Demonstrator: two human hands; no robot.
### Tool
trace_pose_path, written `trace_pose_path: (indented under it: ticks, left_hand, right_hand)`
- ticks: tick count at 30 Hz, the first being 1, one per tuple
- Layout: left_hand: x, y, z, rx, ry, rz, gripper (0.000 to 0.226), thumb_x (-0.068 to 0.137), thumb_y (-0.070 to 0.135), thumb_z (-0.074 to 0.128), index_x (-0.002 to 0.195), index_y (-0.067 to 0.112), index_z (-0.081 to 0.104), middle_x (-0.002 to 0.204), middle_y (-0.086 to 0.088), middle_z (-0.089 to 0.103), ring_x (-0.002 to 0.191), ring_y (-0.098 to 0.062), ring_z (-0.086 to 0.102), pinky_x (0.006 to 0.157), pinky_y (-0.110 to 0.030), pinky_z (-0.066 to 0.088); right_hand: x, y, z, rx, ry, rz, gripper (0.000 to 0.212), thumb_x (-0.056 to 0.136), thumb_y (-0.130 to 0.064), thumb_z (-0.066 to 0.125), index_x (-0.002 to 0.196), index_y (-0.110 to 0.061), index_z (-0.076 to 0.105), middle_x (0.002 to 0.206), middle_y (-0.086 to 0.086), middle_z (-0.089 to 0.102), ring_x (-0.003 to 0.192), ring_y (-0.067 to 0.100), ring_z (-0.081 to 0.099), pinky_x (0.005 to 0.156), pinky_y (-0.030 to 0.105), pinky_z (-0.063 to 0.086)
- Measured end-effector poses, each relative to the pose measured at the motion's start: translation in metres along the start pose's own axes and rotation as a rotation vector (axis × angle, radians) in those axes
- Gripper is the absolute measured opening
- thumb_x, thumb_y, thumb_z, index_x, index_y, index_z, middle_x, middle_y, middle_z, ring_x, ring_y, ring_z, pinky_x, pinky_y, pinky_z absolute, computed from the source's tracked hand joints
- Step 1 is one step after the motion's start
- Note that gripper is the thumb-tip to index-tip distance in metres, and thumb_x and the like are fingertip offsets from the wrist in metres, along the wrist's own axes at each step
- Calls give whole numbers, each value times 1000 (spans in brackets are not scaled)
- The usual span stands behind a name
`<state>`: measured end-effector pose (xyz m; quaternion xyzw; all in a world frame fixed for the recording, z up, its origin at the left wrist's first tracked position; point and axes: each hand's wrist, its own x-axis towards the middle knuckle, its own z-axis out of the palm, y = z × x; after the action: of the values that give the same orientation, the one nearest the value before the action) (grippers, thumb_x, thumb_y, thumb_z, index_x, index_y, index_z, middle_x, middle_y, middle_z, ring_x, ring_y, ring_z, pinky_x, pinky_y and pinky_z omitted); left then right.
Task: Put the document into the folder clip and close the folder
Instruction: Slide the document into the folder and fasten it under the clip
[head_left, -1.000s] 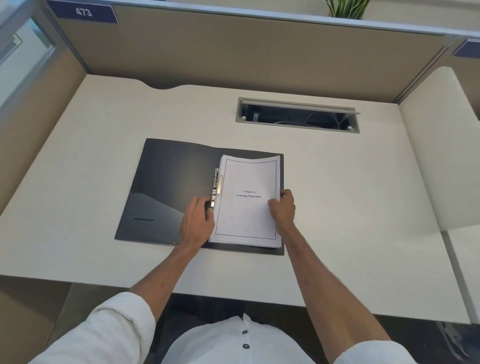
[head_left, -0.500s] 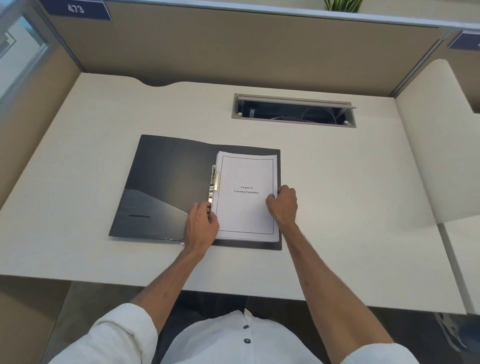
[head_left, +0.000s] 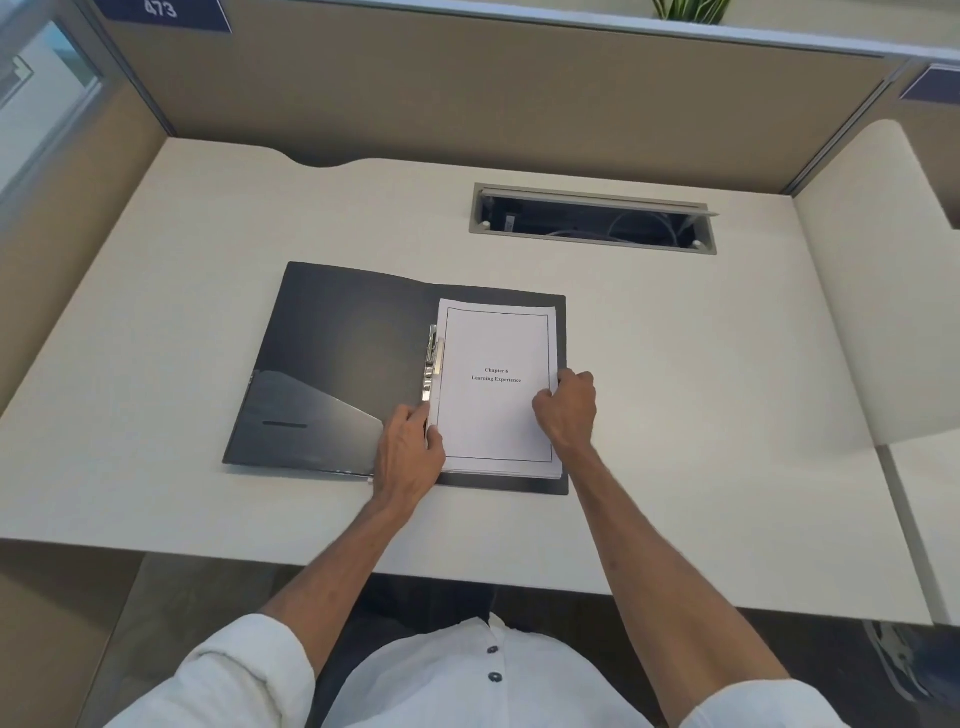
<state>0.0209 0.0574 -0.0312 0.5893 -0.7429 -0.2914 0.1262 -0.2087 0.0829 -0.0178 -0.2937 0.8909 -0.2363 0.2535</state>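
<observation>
A black folder (head_left: 337, 358) lies open flat on the desk. A white stapled document (head_left: 496, 415) with a printed title rests on its right half, its left edge against the metal clip (head_left: 431, 361) along the spine. My left hand (head_left: 408, 452) presses at the lower left edge of the document, fingertips at the clip's lower end. My right hand (head_left: 566, 410) grips the document's right edge with fingers curled around it.
The pale desk (head_left: 701, 389) has an open cable slot (head_left: 592, 218) behind the folder. Beige partition walls enclose the back and left. A second desk section (head_left: 883, 291) rises at the right. The near desk edge is just below the folder.
My right hand has shifted up along the document's right edge. My left hand stays at the clip's lower end. The document sits slightly closer to the clip.
</observation>
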Motion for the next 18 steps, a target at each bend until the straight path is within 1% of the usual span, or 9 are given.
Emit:
trace_pose_path:
  ticks: [2, 4, 6, 8, 10, 11, 13, 15, 18]
  left_hand:
    - [2, -1, -2, -4, -20, -4, 28, 107, 8, 56, 130, 5, 71, 116, -14, 64, 105, -35, 65, 95, -49, 59]
    - [3, -3, -3, -6, -40, -1, 29, 106, 6, 55, 130, 4, 71, 117, -14, 64, 105, -36, 65, 95, -49, 59]
    - [4, -5, -5, -3, -57, 10, 29, 106, 5, 54, 130, 4, 70, 115, -14, 64, 102, -36, 65, 94, -50, 59]
    - [5, -8, -5, -8, -67, 26, 31, 106, 6, 55, 134, 5, 69, 116, -13, 64, 102, -35, 66, 94, -51, 60]
    - [4, -11, -5, -12, -58, 48, 32, 107, 10, 57, 138, 7, 67, 119, -11, 64, 104, -33, 66, 95, -52, 61]
    - [3, -13, -4, 0, -39, 68, 34, 107, 14, 59, 139, 9, 65, 122, -10, 64, 107, -30, 66, 96, -51, 62]
    - [-1, -19, -4, 71, 13, 143, 45, 105, 26, 65, 147, 12, 59, 132, -7, 65, 116, -26, 65, 101, -48, 63]
    - [-6, -28, -3, 174, 16, 266, 68, 100, 42, 68, 160, 16, 49, 149, -5, 60, 132, -24, 60, 116, -46, 56]
    - [-8, -37, -2, 260, -84, 467, 97, 92, 55, 67, 174, 22, 26, 174, 2, 38, 160, -23, 42, 134, -54, 36]
  right_hand:
    - [2, 1, 0, -9, -5, 5, 19, 99, -3, 54, 111, 9, 62, 129, 21, 53, 111, 43, 63, 86, 42, 52]
    - [4, 2, -1, -4, -3, 16, 18, 98, -2, 53, 108, 10, 62, 126, 21, 54, 102, 43, 63, 83, 40, 50]
    - [8, 3, -2, -1, 5, 19, 15, 95, 1, 52, 99, 11, 61, 117, 20, 56, 87, 39, 56, 76, 35, 44]
    - [12, 5, -5, -16, 2, 20, 9, 93, 2, 51, 87, 7, 57, 102, 17, 54, 80, 34, 46, 71, 34, 37]
    - [17, 6, -9, -32, 0, 15, 15, 91, 2, 51, 91, 12, 63, 93, 22, 58, 79, 34, 50, 70, 41, 45]
    - [19, 6, -12, -30, 8, 8, 21, 92, 1, 52, 99, 13, 68, 98, 25, 66, 82, 37, 58, 76, 45, 54]
    - [23, 5, -17, -18, 45, -6, 28, 98, -5, 54, 114, 6, 74, 118, 21, 71, 103, 40, 70, 92, 45, 58]
    - [29, 1, -20, -15, 83, -34, 28, 102, -11, 55, 121, -1, 73, 128, 16, 67, 114, 37, 69, 96, 43, 56]
    - [44, -11, -20, -60, 51, -187, 31, 104, -15, 56, 131, -7, 70, 132, 11, 63, 125, 33, 63, 102, 45, 55]
